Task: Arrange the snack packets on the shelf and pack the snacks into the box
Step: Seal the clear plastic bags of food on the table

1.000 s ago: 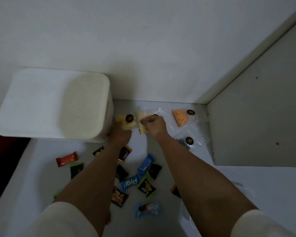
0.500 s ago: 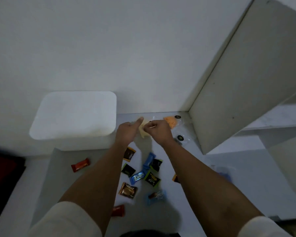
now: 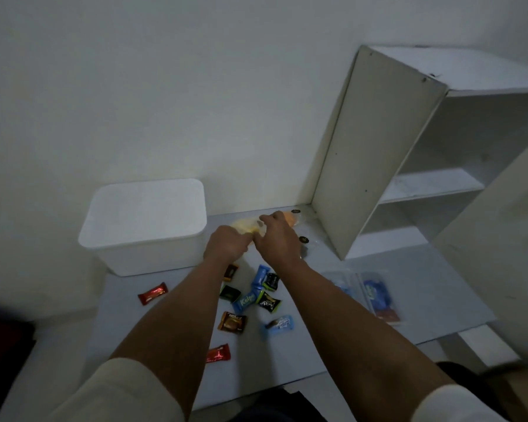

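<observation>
A white shelf unit point(image 3: 433, 166) fills the right of the frame; a white box point(image 3: 144, 226) sits at centre left on the table point(image 3: 439, 287). At centre, the left hand point(image 3: 226, 243) and right hand point(image 3: 279, 239) both grip a clear packet of yellow snacks point(image 3: 246, 224). Small wrapped candies point(image 3: 244, 301) lie scattered below the hands.

White box point(image 3: 144, 220), red packet point(image 3: 153, 294)
</observation>
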`<action>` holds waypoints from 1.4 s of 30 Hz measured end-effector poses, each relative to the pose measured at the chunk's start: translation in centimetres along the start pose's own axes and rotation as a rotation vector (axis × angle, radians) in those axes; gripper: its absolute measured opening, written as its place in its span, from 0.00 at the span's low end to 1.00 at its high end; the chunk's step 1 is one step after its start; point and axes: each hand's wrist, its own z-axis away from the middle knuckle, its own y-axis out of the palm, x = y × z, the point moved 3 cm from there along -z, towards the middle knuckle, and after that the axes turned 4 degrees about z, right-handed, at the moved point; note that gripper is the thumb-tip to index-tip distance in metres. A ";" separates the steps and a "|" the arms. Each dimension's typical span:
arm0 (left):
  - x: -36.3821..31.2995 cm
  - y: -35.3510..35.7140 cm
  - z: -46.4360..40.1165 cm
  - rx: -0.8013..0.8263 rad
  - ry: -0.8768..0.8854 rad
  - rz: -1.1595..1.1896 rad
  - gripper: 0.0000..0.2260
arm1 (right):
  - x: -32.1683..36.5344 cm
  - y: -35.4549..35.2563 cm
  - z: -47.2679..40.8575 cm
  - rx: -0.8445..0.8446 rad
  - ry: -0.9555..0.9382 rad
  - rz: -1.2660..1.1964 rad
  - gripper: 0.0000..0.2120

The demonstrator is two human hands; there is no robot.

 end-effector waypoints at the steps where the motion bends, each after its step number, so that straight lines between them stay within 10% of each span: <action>1: -0.1 0.0 0.2 0.004 -0.004 0.014 0.14 | 0.0 0.0 0.3 -0.006 0.011 -0.012 0.21; 22: -2.7 -3.4 1.8 -0.064 0.356 0.171 0.12 | 0.6 -6.4 -1.3 0.284 0.180 -0.762 0.16; 42: -5.3 -4.6 4.1 0.020 0.400 0.062 0.11 | 2.0 -9.1 -1.1 0.400 0.125 -0.690 0.08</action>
